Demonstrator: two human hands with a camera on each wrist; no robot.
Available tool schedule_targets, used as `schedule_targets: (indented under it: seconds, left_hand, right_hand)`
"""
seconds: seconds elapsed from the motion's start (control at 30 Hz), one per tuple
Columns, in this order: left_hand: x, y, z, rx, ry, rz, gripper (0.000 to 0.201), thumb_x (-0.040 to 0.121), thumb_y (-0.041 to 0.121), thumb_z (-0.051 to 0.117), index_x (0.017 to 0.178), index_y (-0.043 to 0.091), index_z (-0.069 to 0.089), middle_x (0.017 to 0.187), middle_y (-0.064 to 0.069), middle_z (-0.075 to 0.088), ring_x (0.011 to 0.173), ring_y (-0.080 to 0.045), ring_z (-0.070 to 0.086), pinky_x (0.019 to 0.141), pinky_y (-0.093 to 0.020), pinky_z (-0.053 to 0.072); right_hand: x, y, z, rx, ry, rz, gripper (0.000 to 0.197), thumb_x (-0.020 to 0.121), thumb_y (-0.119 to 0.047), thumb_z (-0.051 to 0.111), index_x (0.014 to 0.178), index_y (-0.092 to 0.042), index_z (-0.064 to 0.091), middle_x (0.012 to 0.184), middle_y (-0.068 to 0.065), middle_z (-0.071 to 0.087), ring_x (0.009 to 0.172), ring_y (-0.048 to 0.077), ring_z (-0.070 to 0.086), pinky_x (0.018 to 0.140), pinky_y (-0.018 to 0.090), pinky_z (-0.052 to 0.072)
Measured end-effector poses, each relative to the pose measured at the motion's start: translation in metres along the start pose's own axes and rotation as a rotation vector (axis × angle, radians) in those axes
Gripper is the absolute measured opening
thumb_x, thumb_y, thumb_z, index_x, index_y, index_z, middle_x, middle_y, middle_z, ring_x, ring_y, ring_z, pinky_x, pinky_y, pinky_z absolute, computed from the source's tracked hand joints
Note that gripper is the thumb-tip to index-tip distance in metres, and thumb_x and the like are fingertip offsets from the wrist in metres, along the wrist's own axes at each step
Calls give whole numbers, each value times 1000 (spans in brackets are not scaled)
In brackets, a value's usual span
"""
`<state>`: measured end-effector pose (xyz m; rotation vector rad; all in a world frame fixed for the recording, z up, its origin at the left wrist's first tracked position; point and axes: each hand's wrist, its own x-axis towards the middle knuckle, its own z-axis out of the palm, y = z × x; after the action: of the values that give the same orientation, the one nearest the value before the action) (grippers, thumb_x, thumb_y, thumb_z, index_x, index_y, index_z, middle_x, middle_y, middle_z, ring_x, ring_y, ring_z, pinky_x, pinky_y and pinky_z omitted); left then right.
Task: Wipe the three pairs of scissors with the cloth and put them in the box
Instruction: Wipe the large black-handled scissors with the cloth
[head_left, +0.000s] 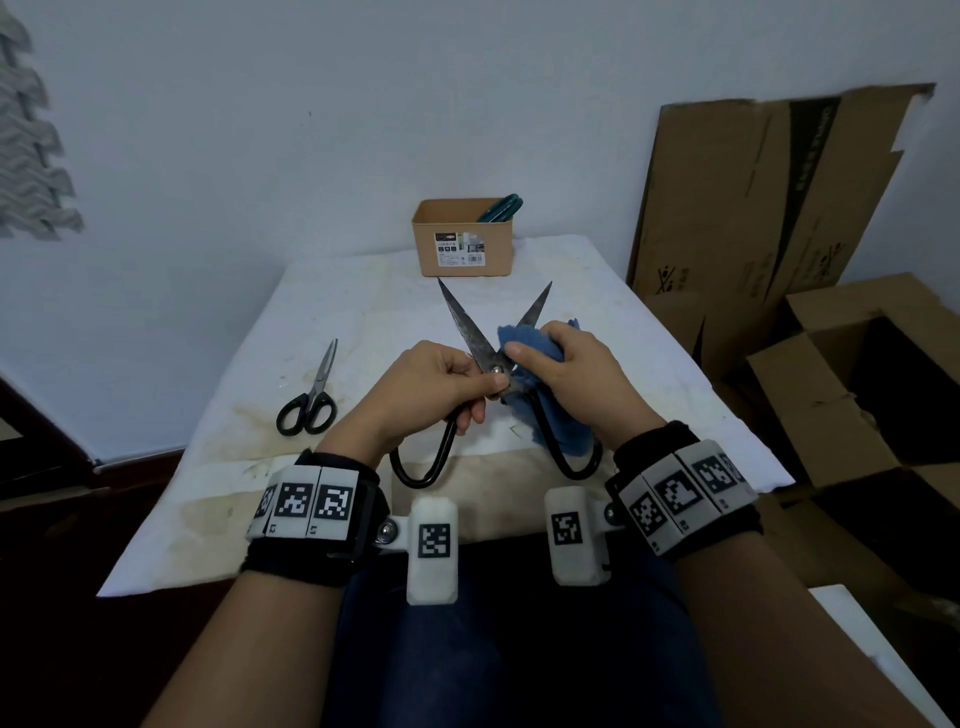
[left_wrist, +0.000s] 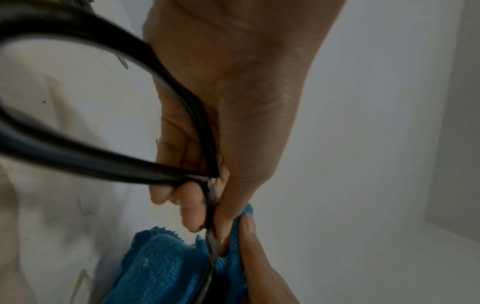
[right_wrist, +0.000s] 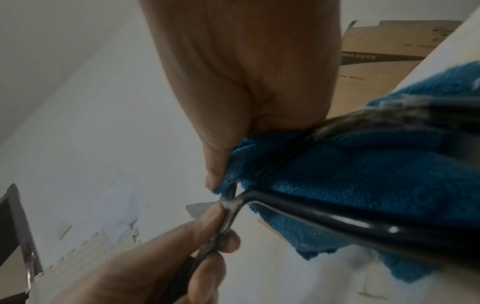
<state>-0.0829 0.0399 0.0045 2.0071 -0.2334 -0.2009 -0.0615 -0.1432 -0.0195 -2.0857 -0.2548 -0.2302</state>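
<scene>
The large scissors (head_left: 493, 364), held open above the worktop (head_left: 363, 312), look heavy, stiff and sharp-tipped, best held near the pivot. The left hand (head_left: 441, 384) pinches there; the right hand (head_left: 566, 369) at 3 o'clock wraps the soft cloth (head_left: 550, 415) round one blade. Small scissors (head_left: 311, 400) lie at 9 o'clock; the box (head_left: 462, 244), at 12 o'clock, holds teal-handled scissors (head_left: 501, 208).

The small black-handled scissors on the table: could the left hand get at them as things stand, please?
Probably not yet: the small scissors lie unobstructed, but the left hand holds the large scissors.
</scene>
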Motion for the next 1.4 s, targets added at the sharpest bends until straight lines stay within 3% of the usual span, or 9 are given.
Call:
schedule_targets:
  seconds: [0.1, 0.27, 0.5, 0.67, 0.8, 1.0, 1.1, 1.23, 1.4]
  left_hand:
    - [1, 0, -1, 57, 8, 17, 36, 89, 29, 74, 78, -4, 69, 63, -10, 67, 50, -16, 55, 56, -20, 48]
    - [0, 3, -2, 172, 37, 69, 30, 88, 29, 76, 64, 15, 63, 59, -3, 69, 46, -11, 57, 54, -16, 45]
    - [2, 8, -1, 221, 50, 105, 30, 88, 27, 76, 65, 12, 63, 58, -2, 68, 45, -11, 58, 53, -18, 47]
    - [0, 7, 2, 182, 47, 98, 31, 87, 27, 77, 63, 15, 62, 58, -2, 68, 45, -11, 57, 53, -19, 47]
    - [-2, 6, 0, 129, -6, 35, 34, 87, 31, 77, 68, 5, 65, 55, -3, 65, 47, -12, 55, 54, -16, 45]
    - [-1, 3, -8, 32, -71, -6, 36, 88, 31, 75, 77, -2, 72, 62, -10, 66, 50, -17, 54, 56, -22, 48]
    - [0, 2, -8, 11, -72, 2, 32, 89, 29, 74, 81, -2, 73, 64, -10, 66, 49, -16, 54, 53, -22, 48]
    - [0, 0, -7, -10, -47, -4, 38, 90, 29, 74, 85, -9, 70, 63, -9, 65, 49, -15, 53, 54, -22, 48]
    - [0, -1, -5, -19, -34, 4, 43, 89, 30, 75, 83, -12, 67, 62, -10, 64, 50, -18, 52, 57, -27, 48]
  right_hand:
    - [1, 1, 2, -2, -11, 23, 39, 91, -38, 64, 68, -18, 40, 64, -5, 44, 58, 5, 41, 52, 12, 34]
    - [2, -1, 4, 139, 18, 86, 40, 89, -34, 68, 66, -15, 41, 60, -5, 42, 48, 0, 41, 48, 12, 32]
    - [1, -5, 4, 85, 97, 80, 41, 92, -36, 64, 65, -15, 41, 59, -4, 44, 52, 4, 40, 47, 11, 33]
    - [7, -3, 5, 132, 155, 86, 39, 93, -42, 60, 80, -5, 57, 76, 8, 62, 68, 15, 54, 62, 25, 40]
    - [5, 2, 7, 272, 210, 98, 34, 96, -40, 56, 73, -15, 54, 76, 5, 59, 73, 18, 56, 71, 35, 48]
    - [9, 3, 1, 538, 267, 272, 38, 95, -56, 42, 95, -23, 59, 93, -3, 62, 93, 15, 62, 89, 41, 53]
    - [10, -1, 0, 683, 169, 343, 27, 98, -45, 45, 100, -22, 58, 97, -1, 62, 104, 18, 62, 81, 34, 53]
    - [-1, -5, -1, 414, 174, 174, 21, 97, -30, 56, 106, -11, 51, 93, -1, 58, 82, 7, 62, 65, 16, 50]
    - [-2, -5, 4, 352, 84, 137, 15, 90, -26, 67, 91, -13, 60, 85, 5, 66, 79, 15, 64, 75, 33, 53]
